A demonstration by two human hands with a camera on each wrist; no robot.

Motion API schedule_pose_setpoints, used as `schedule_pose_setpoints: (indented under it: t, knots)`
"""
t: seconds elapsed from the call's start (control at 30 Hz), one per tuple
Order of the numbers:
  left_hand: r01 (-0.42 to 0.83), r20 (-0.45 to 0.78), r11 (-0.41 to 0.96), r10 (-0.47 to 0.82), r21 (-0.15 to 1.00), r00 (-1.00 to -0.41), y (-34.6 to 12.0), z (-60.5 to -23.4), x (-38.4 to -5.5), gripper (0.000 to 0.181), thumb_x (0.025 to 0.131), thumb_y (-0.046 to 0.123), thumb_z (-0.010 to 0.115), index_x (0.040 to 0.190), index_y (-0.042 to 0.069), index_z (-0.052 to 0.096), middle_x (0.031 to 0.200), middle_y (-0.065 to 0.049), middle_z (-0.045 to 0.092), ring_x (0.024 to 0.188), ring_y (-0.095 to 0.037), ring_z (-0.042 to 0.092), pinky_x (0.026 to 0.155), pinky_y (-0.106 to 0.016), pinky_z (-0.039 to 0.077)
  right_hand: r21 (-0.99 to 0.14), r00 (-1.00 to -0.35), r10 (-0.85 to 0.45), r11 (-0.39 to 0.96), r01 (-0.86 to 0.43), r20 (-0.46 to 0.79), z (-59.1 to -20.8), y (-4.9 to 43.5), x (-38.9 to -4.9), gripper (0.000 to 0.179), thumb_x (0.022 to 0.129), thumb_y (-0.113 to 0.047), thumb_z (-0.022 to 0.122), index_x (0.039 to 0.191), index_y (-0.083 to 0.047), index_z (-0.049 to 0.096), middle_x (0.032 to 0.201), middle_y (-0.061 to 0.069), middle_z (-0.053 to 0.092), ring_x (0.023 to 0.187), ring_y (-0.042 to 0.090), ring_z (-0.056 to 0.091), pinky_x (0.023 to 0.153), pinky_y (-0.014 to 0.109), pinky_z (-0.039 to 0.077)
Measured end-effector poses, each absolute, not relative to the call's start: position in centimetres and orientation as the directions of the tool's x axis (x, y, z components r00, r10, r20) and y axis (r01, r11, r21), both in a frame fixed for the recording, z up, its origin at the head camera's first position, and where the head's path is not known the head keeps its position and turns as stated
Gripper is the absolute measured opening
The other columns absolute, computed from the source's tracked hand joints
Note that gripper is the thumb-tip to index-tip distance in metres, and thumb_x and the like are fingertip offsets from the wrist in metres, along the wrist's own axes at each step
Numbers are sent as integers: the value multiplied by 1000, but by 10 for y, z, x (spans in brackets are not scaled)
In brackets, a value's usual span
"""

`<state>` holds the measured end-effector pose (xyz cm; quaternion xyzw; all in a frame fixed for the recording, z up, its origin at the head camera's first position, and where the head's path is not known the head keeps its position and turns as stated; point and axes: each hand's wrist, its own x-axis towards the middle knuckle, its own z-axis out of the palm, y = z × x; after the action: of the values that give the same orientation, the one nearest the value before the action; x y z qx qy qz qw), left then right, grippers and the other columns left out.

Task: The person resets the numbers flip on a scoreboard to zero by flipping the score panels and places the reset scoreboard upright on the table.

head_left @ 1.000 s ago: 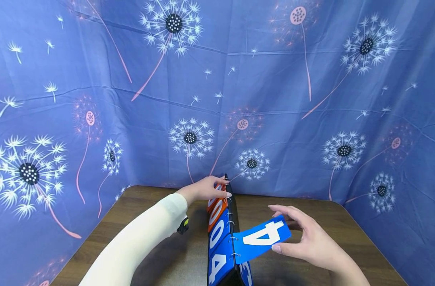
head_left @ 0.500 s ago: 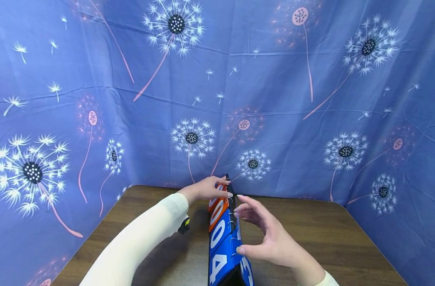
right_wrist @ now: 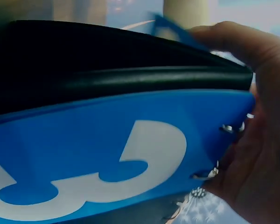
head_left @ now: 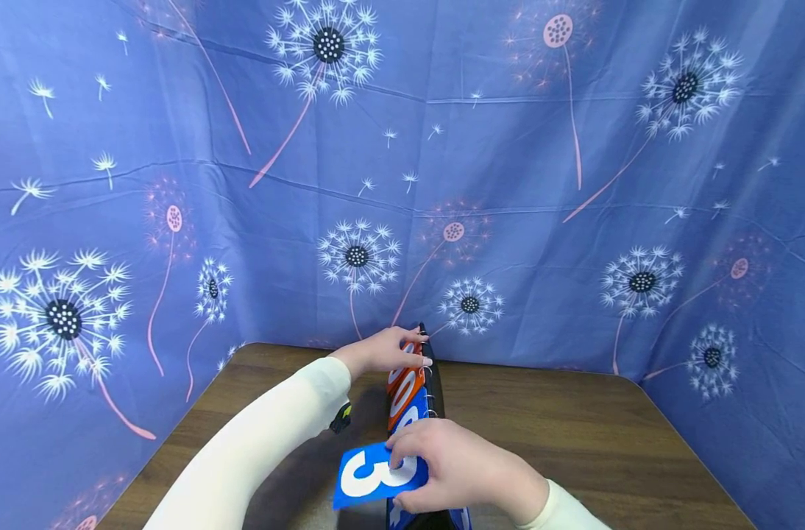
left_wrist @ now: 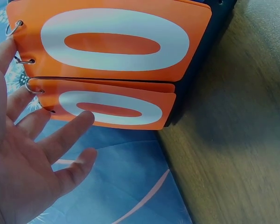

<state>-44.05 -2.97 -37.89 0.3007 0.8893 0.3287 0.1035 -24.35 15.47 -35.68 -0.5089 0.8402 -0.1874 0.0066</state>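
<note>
A tabletop flip scoreboard (head_left: pixel 434 390) stands with ring-bound number cards on its sloping sides. My left hand (head_left: pixel 379 350) rests at the far end's top edge. In the left wrist view, its fingers touch the rings and one fingertip lies over the lower orange 0 card (left_wrist: pixel 151 114). My right hand (head_left: pixel 469 467) reaches across the near end, thumb and fingers pinching a blue card marked 3 (head_left: pixel 359 477) that sticks out over the left side. Close in the right wrist view, another blue 3 card (right_wrist: pixel 84 156) hangs on the scoreboard's right side.
The scoreboard stands on a brown wooden table (head_left: pixel 541 412). A blue cloth with dandelion prints (head_left: pixel 522 177) hangs behind it and along both sides. A dark wrist strap buckle (head_left: pixel 341 418) shows under the left sleeve.
My right hand let the blue 4 card down on the right side, then moved left over the top with a blue 3 card. My left hand stayed in place.
</note>
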Motion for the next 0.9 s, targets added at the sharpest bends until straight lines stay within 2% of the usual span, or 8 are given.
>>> schedule_pose_setpoints:
  t: [0.2, 0.33, 0.47, 0.53, 0.6, 0.73, 0.83, 0.9]
  knots:
    - [473, 16, 598, 610, 648, -793, -31, -378, -440, 70, 90, 65, 67, 151, 35, 52, 173, -2, 24, 161, -34, 17, 128, -58, 22, -150, -449, -893, 439, -886, 37, -352, 144, -241, 14, 84, -39, 82, 91, -27, 77, 82, -23, 69, 76, -12, 56, 77, 13, 48]
    - [468, 12, 600, 607, 648, -795, -31, -377, -439, 69, 90, 64, 67, 151, 35, 52, 172, -2, 24, 161, -34, 16, 127, -59, 22, -103, -483, -875, 484, -869, -37, -352, 140, -238, 14, 84, -42, 82, 88, -29, 79, 74, -25, 68, 71, -13, 55, 76, 14, 47]
    - [476, 15, 607, 608, 636, -794, -31, -377, -439, 69, 91, 64, 66, 151, 34, 52, 172, -2, 25, 161, -34, 17, 128, -58, 22, -91, -511, -858, 514, -853, -57, -352, 140, -234, 22, 87, -52, 77, 88, -29, 79, 73, -25, 69, 71, -13, 56, 88, 24, 50]
    - [482, 18, 612, 607, 627, -794, -31, -377, -438, 69, 91, 64, 66, 151, 34, 52, 172, -2, 25, 161, -34, 18, 128, -57, 22, -89, -485, -874, 484, -870, -10, -352, 141, -233, 27, 89, -56, 73, 89, -29, 78, 75, -24, 70, 73, -13, 57, 88, 24, 50]
    - [486, 19, 616, 607, 620, -794, -31, -377, -438, 69, 91, 64, 66, 151, 33, 52, 172, -2, 26, 161, -34, 18, 128, -57, 23, -145, -452, -889, 440, -886, 65, -350, 147, -233, 29, 91, -57, 71, 94, -29, 77, 83, -21, 72, 79, -12, 59, 88, 19, 51]
    - [477, 10, 616, 606, 627, -795, -30, -377, -437, 68, 92, 63, 66, 151, 34, 52, 172, -2, 25, 161, -33, 18, 127, -57, 23, -297, -354, -860, 252, -921, 368, -349, 167, -235, 19, 94, -39, 74, 106, -25, 74, 99, -11, 75, 93, -3, 67, 84, 16, 55]
    - [473, 10, 613, 604, 633, -797, -30, -376, -437, 68, 92, 63, 66, 151, 34, 52, 172, -3, 25, 161, -33, 19, 127, -57, 24, -355, -338, -759, 151, -923, 556, -351, 186, -236, 20, 91, -25, 80, 108, -21, 72, 100, -5, 76, 94, 5, 71, 84, 23, 58]
    - [468, 8, 615, 600, 635, -800, -30, -376, -436, 68, 92, 64, 65, 151, 34, 52, 172, -2, 24, 161, -32, 19, 128, -56, 24, -400, -386, -710, 160, -903, 589, -354, 199, -238, 23, 87, -22, 84, 106, -20, 71, 97, -4, 76, 90, 5, 71, 80, 25, 59]
